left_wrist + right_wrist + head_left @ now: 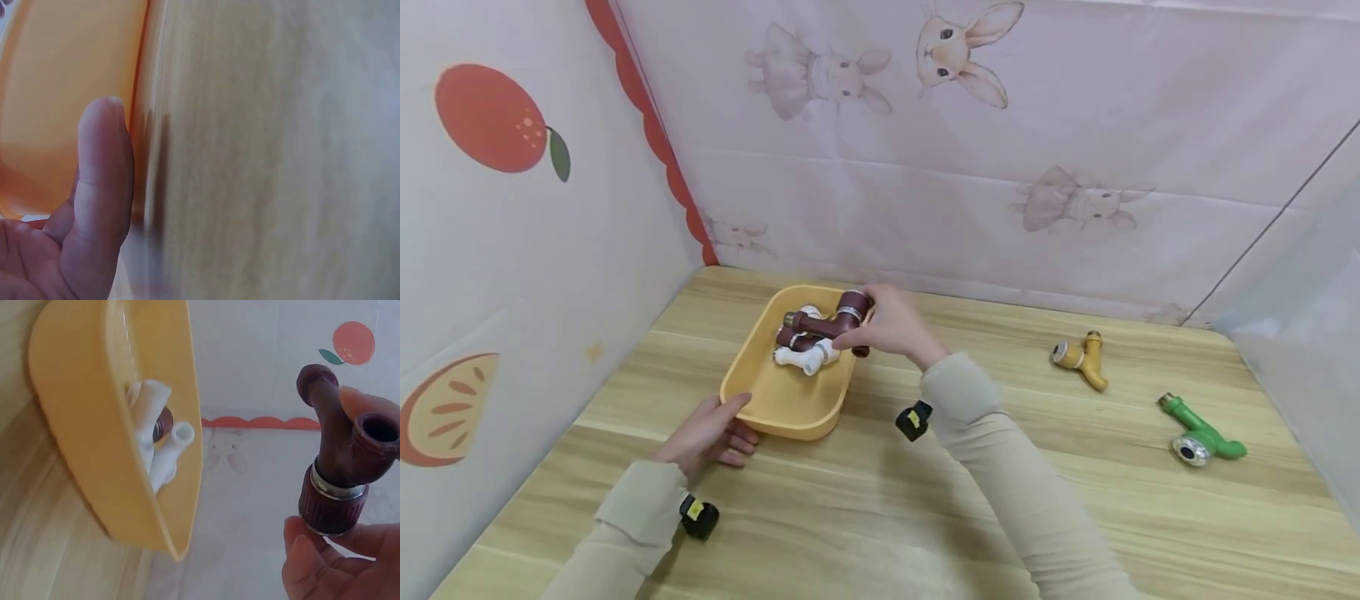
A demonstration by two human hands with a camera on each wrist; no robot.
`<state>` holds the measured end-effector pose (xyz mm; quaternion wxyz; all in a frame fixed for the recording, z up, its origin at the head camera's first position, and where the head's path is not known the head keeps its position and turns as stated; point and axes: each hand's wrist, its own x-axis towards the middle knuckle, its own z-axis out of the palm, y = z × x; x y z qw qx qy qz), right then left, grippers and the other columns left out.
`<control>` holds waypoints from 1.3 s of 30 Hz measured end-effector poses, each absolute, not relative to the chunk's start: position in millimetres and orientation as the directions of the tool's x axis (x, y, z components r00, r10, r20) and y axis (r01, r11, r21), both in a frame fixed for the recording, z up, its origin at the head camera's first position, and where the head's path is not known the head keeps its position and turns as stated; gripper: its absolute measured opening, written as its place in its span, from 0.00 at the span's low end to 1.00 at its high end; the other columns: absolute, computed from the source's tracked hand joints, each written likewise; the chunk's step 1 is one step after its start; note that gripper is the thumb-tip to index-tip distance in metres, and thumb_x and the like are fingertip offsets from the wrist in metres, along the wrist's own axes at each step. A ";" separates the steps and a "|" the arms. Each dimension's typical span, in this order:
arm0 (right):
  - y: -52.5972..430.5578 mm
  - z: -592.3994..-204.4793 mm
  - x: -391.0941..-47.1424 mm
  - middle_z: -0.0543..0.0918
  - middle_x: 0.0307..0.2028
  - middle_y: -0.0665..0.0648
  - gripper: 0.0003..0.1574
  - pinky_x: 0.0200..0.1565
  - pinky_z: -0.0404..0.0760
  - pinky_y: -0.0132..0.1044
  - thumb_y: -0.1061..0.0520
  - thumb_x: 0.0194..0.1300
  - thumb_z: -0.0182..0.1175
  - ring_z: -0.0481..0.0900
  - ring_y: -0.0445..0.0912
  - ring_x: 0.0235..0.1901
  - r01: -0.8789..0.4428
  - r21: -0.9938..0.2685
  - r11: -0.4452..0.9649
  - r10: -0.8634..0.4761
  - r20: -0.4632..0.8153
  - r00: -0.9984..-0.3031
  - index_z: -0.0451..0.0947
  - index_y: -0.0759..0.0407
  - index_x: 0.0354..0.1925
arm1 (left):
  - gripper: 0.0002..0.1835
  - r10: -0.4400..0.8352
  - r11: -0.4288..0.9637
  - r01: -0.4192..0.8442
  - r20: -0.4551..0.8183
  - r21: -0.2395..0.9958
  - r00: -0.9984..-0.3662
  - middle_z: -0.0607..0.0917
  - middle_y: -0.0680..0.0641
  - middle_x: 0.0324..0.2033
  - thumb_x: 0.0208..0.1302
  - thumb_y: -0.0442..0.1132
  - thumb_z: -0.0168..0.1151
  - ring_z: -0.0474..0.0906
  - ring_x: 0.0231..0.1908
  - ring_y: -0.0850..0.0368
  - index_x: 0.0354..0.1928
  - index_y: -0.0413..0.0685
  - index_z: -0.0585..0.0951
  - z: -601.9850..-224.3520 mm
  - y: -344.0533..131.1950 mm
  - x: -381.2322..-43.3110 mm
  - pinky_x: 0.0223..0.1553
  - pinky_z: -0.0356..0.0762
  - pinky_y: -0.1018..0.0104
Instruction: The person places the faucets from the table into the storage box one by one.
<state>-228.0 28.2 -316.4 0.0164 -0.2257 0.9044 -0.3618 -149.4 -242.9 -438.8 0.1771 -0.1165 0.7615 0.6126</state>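
Note:
My right hand grips a maroon tap by its ribbed end, holding it above the far right part of a yellow plastic tub. The right wrist view shows the tap's open round mouth and silver ring. At the tub's near left corner, my left hand holds the rim, thumb over it and fingers outside; its thumb fills the lower left of the left wrist view. Inside the tub are white taps and another maroon tap, partly covered by the held one.
A yellow tap lies on the wooden table to the right. Farther right is a green tap with a clear, shiny end. Printed sheets stand behind and at both sides, the rabbit-print one close behind the tub.

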 end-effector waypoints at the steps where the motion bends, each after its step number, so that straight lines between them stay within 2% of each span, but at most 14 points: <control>1: 24.3 -316.3 -228.0 0.76 0.35 0.53 0.40 0.32 0.73 0.33 0.46 0.37 0.74 0.72 0.46 0.34 -0.383 -0.668 0.638 -0.416 0.120 -0.902 0.72 0.61 0.48 | 0.28 0.041 0.223 -0.394 -0.413 0.892 -0.910 0.80 0.43 0.25 0.68 0.54 0.43 0.78 0.24 0.53 0.53 0.34 0.59 -438.8 -242.7 -150.0 0.27 0.81 0.57; 6: 6.4 -318.8 -228.8 0.78 0.32 0.53 0.34 0.30 0.74 0.32 0.47 0.37 0.75 0.74 0.46 0.32 -0.327 -0.695 0.641 -0.394 0.068 -0.917 0.74 0.59 0.42 | 0.28 0.040 0.227 -0.399 -0.417 0.889 -0.908 0.80 0.42 0.26 0.68 0.54 0.43 0.79 0.25 0.53 0.53 0.34 0.58 -436.9 -241.8 -150.1 0.28 0.81 0.56; 12: -15.3 -321.8 -226.3 0.77 0.32 0.51 0.33 0.31 0.74 0.30 0.44 0.38 0.74 0.73 0.44 0.32 -0.298 -0.675 0.675 -0.382 0.025 -0.924 0.73 0.58 0.40 | 0.31 0.032 0.228 -0.404 -0.422 0.886 -0.906 0.80 0.42 0.27 0.67 0.56 0.44 0.79 0.25 0.52 0.55 0.34 0.57 -433.9 -245.0 -149.0 0.29 0.81 0.56; 16: -30.2 -326.3 -224.4 0.77 0.29 0.49 0.30 0.29 0.74 0.30 0.43 0.36 0.74 0.74 0.43 0.30 -0.290 -0.665 0.688 -0.374 0.017 -0.927 0.74 0.56 0.35 | 0.31 0.034 0.243 -0.407 -0.427 0.880 -0.903 0.80 0.42 0.27 0.67 0.55 0.43 0.79 0.26 0.53 0.56 0.32 0.57 -433.8 -247.1 -150.0 0.29 0.81 0.56; 25: -50.7 -338.2 -224.2 0.76 0.28 0.49 0.31 0.30 0.72 0.29 0.41 0.37 0.73 0.73 0.43 0.30 -0.320 -0.563 0.762 -0.381 0.009 -0.924 0.74 0.56 0.35 | 0.32 0.053 0.248 -0.410 -0.435 0.877 -0.899 0.80 0.42 0.27 0.68 0.55 0.42 0.79 0.26 0.53 0.58 0.32 0.55 -433.9 -244.7 -153.0 0.29 0.81 0.56; 33: -59.8 -341.3 -226.9 0.76 0.23 0.50 0.27 0.23 0.71 0.29 0.43 0.35 0.74 0.72 0.43 0.25 -0.290 -0.598 0.747 -0.360 0.003 -0.933 0.74 0.57 0.28 | 0.31 0.050 0.238 -0.408 -0.430 0.882 -0.901 0.80 0.43 0.26 0.68 0.55 0.42 0.79 0.25 0.53 0.57 0.32 0.57 -433.6 -244.1 -152.7 0.29 0.81 0.57; 39: -67.9 -350.0 -227.9 0.75 0.24 0.51 0.29 0.23 0.71 0.30 0.45 0.34 0.75 0.72 0.44 0.24 -0.252 -0.609 0.752 -0.324 -0.009 -0.946 0.72 0.57 0.29 | 0.33 0.049 0.242 -0.410 -0.433 0.879 -0.900 0.80 0.42 0.27 0.67 0.57 0.43 0.79 0.26 0.53 0.57 0.32 0.57 -436.3 -244.7 -152.1 0.29 0.81 0.56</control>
